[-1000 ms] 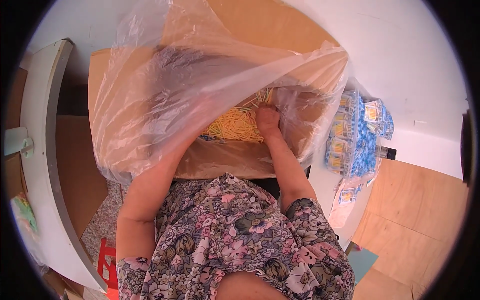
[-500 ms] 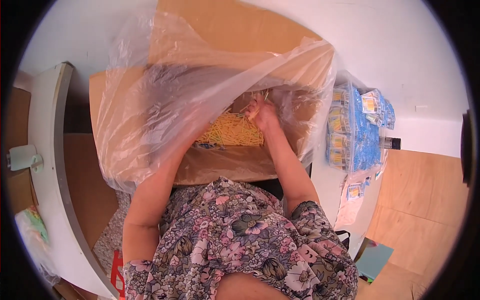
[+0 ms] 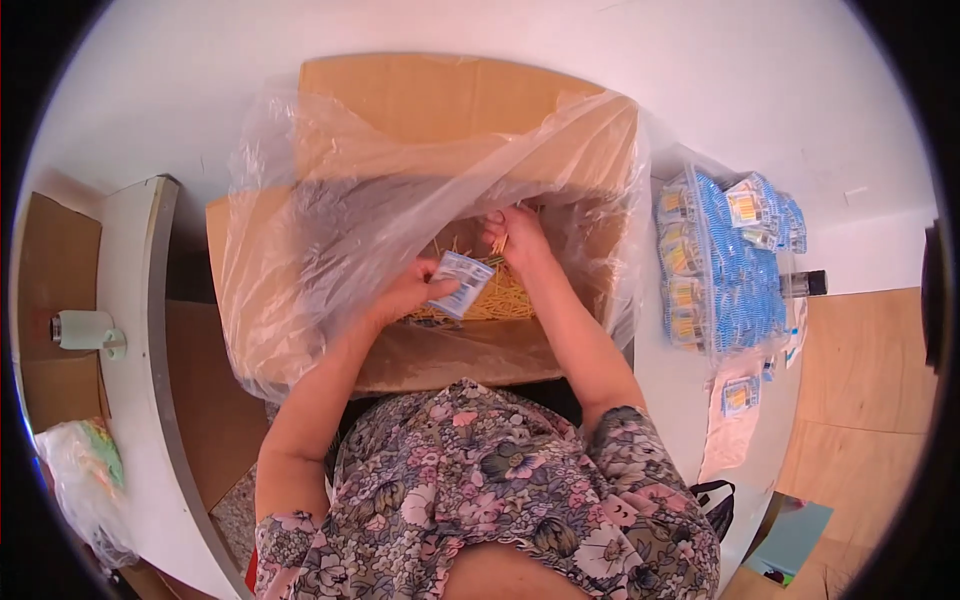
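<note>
Inside the mouth of the box (image 3: 430, 80), just above the heap of sticks (image 3: 512, 300), are both bare hands. The left hand (image 3: 408, 292), at the middle of the box opening, has its fingers closed on a packet (image 3: 470, 272), thumb laid across the near face; the packet is tilted, its printed side turned up. The right hand (image 3: 521, 236), farther back in the box and to the right of the packet, has its fingers curled in around a few sticks, whose ends show beneath them. The remaining sticks, yellow with a few greenish ones, lie jumbled on the box's floor side, partly covered by the packet.

A clear liner (image 3: 360, 215) spreads over the box's left part, its edge running up to the right, and hangs over the near rim.

Right of the box, on the white tabletop (image 3: 660, 375), sits a clear bag (image 3: 712, 300) of blue-edged packets, with a dark-capped jar (image 3: 804, 283) beyond it. Nearer the person than that bag, also right of the box, a lone packet (image 3: 740, 397) lies on a pink sheet (image 3: 725, 440).

Well left of the box are a pale green flask (image 3: 82, 330) and a crumpled plastic bag (image 3: 80, 480).
</note>
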`<state>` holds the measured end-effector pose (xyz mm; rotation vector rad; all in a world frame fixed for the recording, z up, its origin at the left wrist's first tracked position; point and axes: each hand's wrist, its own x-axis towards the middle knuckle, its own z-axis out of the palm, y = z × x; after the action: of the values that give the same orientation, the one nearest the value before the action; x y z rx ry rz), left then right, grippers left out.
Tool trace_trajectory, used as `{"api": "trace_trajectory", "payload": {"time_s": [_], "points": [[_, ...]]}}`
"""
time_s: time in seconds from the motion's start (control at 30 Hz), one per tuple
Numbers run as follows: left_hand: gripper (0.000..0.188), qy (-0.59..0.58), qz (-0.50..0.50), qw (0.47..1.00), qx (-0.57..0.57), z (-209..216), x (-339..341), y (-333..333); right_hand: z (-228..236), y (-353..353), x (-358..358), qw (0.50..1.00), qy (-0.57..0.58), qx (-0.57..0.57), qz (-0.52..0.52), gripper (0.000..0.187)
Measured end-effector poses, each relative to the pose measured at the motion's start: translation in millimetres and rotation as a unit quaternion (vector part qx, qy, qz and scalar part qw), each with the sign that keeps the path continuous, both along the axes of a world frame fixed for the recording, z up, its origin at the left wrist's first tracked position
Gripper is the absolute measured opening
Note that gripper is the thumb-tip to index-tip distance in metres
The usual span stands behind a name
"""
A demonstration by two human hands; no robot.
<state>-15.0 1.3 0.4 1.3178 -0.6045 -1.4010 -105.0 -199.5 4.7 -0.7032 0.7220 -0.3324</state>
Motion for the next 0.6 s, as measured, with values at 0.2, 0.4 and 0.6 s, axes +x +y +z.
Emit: {"api": "trace_trajectory", "payload": {"time_s": [0.2,0.4,0.6], "points": [[0.013,0.034,-0.094,0.992,-0.081,58,-32,-8,44,63,-29,0.988,-0.078,-0.115,0.060,0.026],[0.012,-0.131,-0.071,0.983,-0.108,58,-54,-1,68,81,-48,0.936,-0.049,-0.292,0.191,0.043],[0.011,-0.239,-0.018,0.961,-0.141,80,-67,4,79,79,-65,0.965,-0.118,-0.160,0.174,0.059]]}}
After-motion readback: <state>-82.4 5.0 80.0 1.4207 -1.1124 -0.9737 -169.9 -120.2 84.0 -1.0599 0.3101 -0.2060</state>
